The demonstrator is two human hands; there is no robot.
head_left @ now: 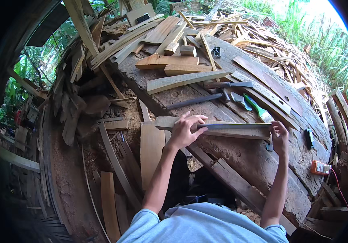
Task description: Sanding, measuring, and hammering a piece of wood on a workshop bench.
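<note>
A pale wooden strip [164, 122] lies across a heavy, rough wooden workbench [243, 156]. On top of the strip rests a long metal ruler [234, 126]. My left hand [185, 130] presses down on the ruler's left part with fingers spread. At the ruler's right end, my right hand [280, 136] has its fingers curled around the end of the ruler and strip. Whether it also holds a small tool is hidden by the fingers.
A hammer [200, 99], a hatchet [230, 85] and a green-handled tool [257, 107] lie just beyond the strip. Cut boards [182, 80] and offcuts are piled at the bench's far end. An orange device [320, 167] with a red lead sits at the right edge. Planks lean at left.
</note>
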